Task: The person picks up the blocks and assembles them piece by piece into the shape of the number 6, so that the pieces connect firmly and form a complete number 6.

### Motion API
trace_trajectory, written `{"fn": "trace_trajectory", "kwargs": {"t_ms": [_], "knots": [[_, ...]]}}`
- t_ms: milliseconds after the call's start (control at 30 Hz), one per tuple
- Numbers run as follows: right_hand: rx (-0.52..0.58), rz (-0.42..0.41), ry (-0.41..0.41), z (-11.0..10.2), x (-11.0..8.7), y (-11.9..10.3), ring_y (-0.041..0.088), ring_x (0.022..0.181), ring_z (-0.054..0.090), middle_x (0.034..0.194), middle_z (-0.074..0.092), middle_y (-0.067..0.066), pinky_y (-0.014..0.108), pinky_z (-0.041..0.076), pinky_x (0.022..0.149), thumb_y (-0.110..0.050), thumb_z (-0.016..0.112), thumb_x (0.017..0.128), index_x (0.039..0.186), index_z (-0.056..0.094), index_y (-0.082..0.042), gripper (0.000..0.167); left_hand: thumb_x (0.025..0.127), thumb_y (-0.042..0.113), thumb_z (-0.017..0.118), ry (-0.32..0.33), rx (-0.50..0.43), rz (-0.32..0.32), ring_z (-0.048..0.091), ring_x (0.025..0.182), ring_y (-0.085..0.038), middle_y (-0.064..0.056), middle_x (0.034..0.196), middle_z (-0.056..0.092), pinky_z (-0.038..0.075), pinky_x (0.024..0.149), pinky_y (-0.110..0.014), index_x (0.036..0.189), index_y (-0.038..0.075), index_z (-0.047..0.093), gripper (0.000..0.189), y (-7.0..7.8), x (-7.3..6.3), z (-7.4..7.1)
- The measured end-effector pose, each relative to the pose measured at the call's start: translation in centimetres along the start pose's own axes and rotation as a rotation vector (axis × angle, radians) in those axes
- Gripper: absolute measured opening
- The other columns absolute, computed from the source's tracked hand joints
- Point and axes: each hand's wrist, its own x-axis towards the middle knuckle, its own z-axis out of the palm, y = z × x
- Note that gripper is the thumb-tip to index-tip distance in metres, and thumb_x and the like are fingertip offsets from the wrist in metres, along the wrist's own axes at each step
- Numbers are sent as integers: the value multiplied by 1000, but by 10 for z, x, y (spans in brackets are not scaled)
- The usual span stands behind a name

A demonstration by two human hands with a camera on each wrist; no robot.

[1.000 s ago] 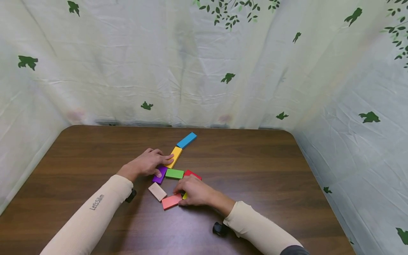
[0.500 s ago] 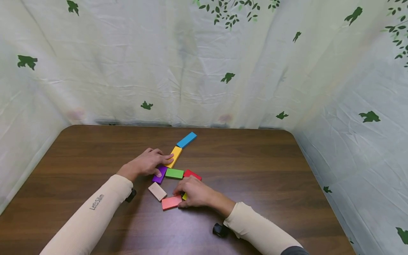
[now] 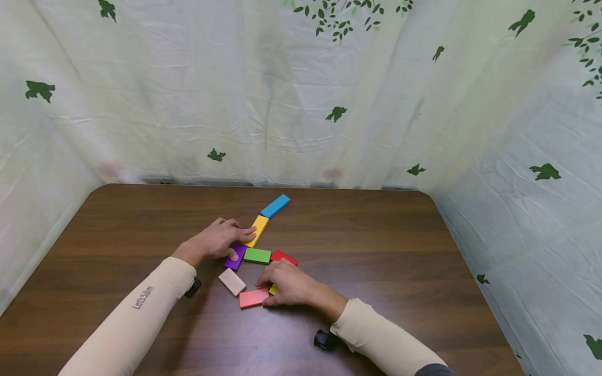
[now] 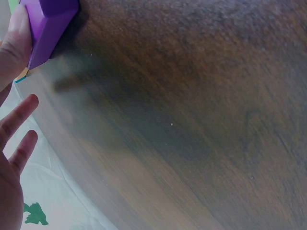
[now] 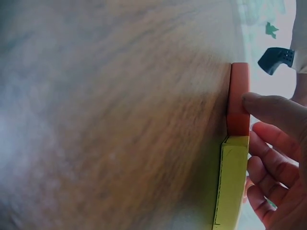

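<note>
Flat coloured blocks lie end to end in a bent chain. My left hand (image 3: 217, 240) rests on it, the thumb on the purple block (image 3: 236, 257) and a finger on the orange-yellow block (image 3: 257, 231). In the left wrist view that thumb touches the purple block's side (image 4: 50, 28), other fingers spread apart. My right hand (image 3: 291, 282) pinches the coral block (image 3: 253, 298) at its right end. In the right wrist view the thumb presses the coral block (image 5: 238, 98), which abuts the yellow block (image 5: 233, 182). The right hand mostly hides the yellow block in the head view.
A green block (image 3: 257, 256) and a red block (image 3: 284, 257) lie beyond the right hand. The beige block (image 3: 232, 282) lies between purple and coral. A blue block (image 3: 275, 206) ends the chain near the far side of the brown table (image 3: 376, 235). Curtains (image 3: 301, 104) surround it.
The coral block has turned slightly and shifted a little under my right hand, its left end now a bit nearer the yellow block's line. My left hand has stayed in place.
</note>
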Motion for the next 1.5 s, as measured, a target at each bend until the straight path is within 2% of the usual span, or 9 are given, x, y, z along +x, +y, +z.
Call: {"fn": "trace_trajectory", "kwargs": {"t_ms": [800,1000,1267,1500], "knots": [[25,-32,33,2,-1,4,0,94,57,99,67,-11,18,39,87,-34,79,80,107,74,-16,33,78,27,77,-15,-10,-28,43,123,-37,-6,146,47,28,102,-58,142,12,47,73,0,-1,0],[85,28,96,-10,-9,14,4,94,57,99,68,-9,27,39,88,-32,78,81,107,74,-15,31,78,27,77,-13,-20,-35,42,124,-37,-5,147,46,28,102,-57,142,13,48,72,2,0,1],[205,148,201,-22,-33,44,14,89,58,96,68,-2,35,44,85,-25,77,83,107,73,-11,28,78,25,78,-14,-7,-42,40,126,-37,-6,147,45,27,104,-57,141,14,49,70,4,1,1],[204,214,315,-35,-56,73,19,89,61,100,69,2,39,47,83,-24,77,83,106,72,-7,29,77,24,79,-21,3,-50,40,125,-36,-7,146,47,27,103,-57,140,13,51,70,2,1,2]]}}
